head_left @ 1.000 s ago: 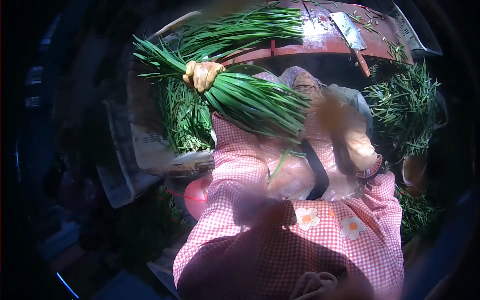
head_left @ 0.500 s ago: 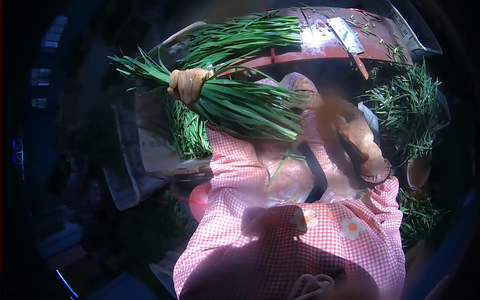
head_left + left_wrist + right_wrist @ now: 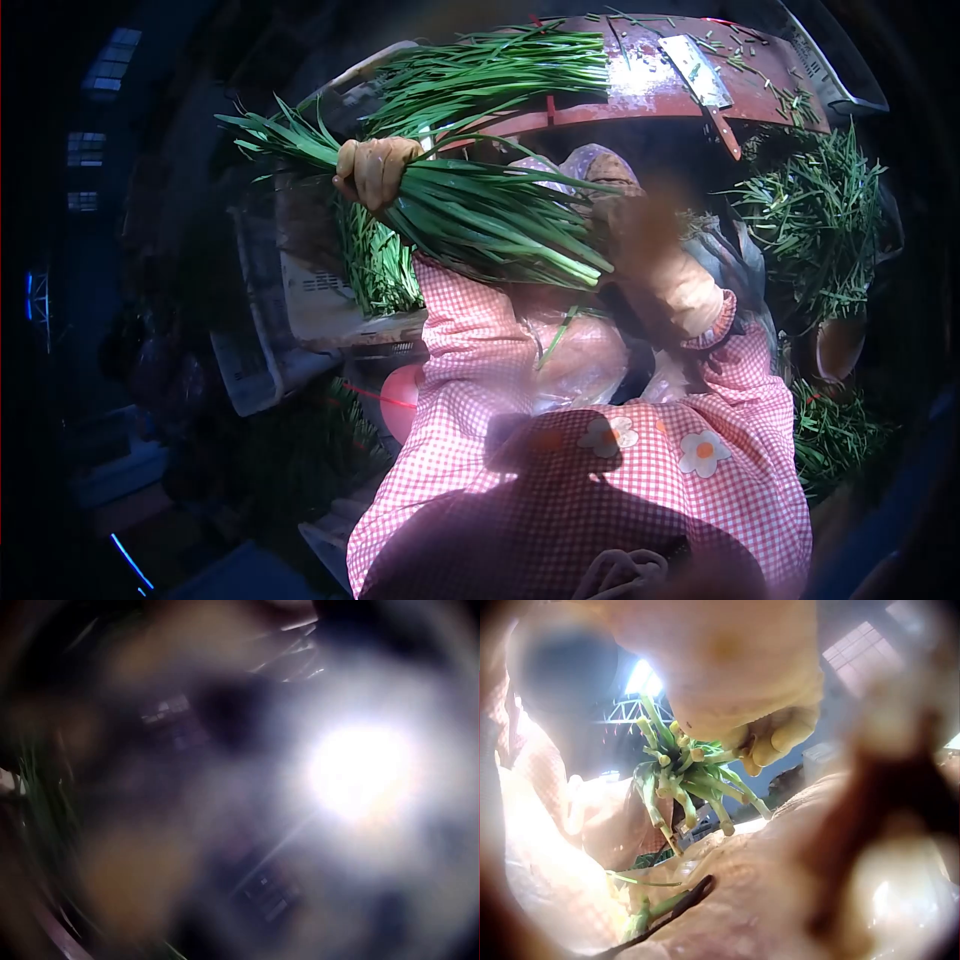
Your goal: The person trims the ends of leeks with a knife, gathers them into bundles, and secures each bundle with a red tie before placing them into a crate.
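Note:
A bunch of garlic chives (image 3: 490,220), long flat green leaves with pale cut stalk ends, is gripped by my gloved left hand (image 3: 378,172) in the head view. The leaf tips stick out to the left and the stalk ends spread right over the lap. My gloved right hand (image 3: 680,290) is beside those ends, its fingers partly behind a blurred spot. In the right wrist view its curled fingers (image 3: 784,742) are right at the stalk ends (image 3: 694,787); I cannot tell whether they pinch one. The left wrist view is mostly glare and blur.
A reddish board (image 3: 650,85) across the front bears more chives (image 3: 490,75), a cleaver (image 3: 695,75) and cut scraps. Chives also lie in a pale crate (image 3: 310,300) at left. A heap of trimmings (image 3: 820,220) is at right. One loose leaf (image 3: 556,337) lies on the plastic-covered lap.
My left hand has moved left with the chives, then stayed nearly still. The right hand has shifted left, from beside the right knee to the stalk ends.

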The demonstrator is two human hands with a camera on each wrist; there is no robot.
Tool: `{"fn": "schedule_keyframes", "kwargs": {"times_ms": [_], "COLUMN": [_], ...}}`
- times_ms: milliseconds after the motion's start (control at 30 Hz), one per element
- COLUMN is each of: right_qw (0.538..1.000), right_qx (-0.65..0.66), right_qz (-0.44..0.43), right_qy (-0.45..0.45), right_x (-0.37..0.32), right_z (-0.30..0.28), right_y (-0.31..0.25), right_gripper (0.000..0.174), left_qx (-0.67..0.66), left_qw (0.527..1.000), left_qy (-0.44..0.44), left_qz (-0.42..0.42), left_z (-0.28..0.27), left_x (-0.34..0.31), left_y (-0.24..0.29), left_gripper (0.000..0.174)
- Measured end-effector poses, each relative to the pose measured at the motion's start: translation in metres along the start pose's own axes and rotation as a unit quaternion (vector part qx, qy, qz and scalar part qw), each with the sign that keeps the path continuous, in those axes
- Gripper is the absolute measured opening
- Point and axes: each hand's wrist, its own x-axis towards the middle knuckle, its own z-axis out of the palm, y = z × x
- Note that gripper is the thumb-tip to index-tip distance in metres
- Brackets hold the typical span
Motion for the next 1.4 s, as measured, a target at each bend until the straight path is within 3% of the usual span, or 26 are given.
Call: {"fn": "schedule_keyframes", "kwargs": {"times_ms": [100, 300, 400, 500, 600, 633, 733, 933, 1000, 1100, 1233, 1333, 1367, 1400], "right_qw": [0.997, 0.985, 0.973, 0.982, 0.884, 0.858, 0.883, 0.889, 0.928, 0.939, 0.924, 0.845, 0.874, 0.86], "right_qx": [0.034, 0.039, 0.142, 0.068, 0.329, 0.354, 0.212, 0.414, 0.334, 0.299, 0.289, 0.333, 0.319, 0.383], "right_qz": [0.064, 0.071, 0.144, 0.124, 0.293, 0.337, 0.407, 0.193, 0.161, 0.165, 0.208, 0.394, 0.342, 0.311], "right_qy": [0.039, 0.152, 0.116, 0.128, 0.159, 0.157, 0.103, 0.036, 0.037, 0.041, 0.137, 0.141, 0.128, 0.135], "right_x": [-0.002, -0.015, -0.017, -0.041, -0.049, -0.05, -0.05, -0.03, -0.029, -0.027, -0.034, -0.047, -0.054, -0.043], "right_z": [-0.006, -0.007, -0.03, -0.02, -0.049, -0.06, -0.075, -0.065, -0.053, -0.037, -0.042, -0.04, -0.042, -0.053], "right_y": [-0.005, 0.004, -0.008, 0.031, 0.028, 0.032, 0.057, 0.006, -0.001, 0.008, 0.012, 0.062, 0.071, 0.049], "right_gripper": [0.01, 0.012, 0.009, 0.013, 0.015, 0.02, 0.018, 0.022, 0.023, 0.02, 0.014, 0.011, 0.02, 0.024], "left_qx": [-0.005, -0.032, -0.034, -0.047, -0.057, -0.054, -0.055, -0.055, -0.052, -0.038, -0.023, -0.01, -0.013, -0.016], "left_qw": [1.0, 0.999, 0.998, 0.998, 0.997, 0.997, 0.998, 0.998, 0.999, 0.999, 0.999, 0.999, 1.0, 1.0], "left_qy": [-0.001, 0.014, 0.014, 0.007, -0.019, -0.027, -0.027, 0.012, 0.007, 0.022, 0.033, 0.029, 0.023, 0.018], "left_qz": [-0.006, -0.037, -0.047, -0.049, -0.049, -0.053, -0.021, 0.004, -0.003, -0.009, -0.016, -0.008, -0.009, -0.01], "left_z": [0.0, 0.002, 0.004, -0.007, -0.01, -0.011, -0.003, -0.005, -0.005, -0.003, 0.004, 0.003, 0.0, -0.003], "left_x": [0.0, 0.005, 0.006, 0.003, 0.008, 0.009, 0.016, 0.009, 0.009, 0.009, 0.01, 0.01, 0.01, 0.01], "left_y": [-0.005, -0.024, -0.03, -0.009, -0.001, 0.002, -0.004, -0.003, -0.007, -0.007, -0.007, -0.005, -0.003, -0.001], "left_gripper": [0.012, 0.012, 0.011, 0.012, 0.012, 0.012, 0.011, 0.012, 0.013, 0.013, 0.012, 0.012, 0.012, 0.013]}}
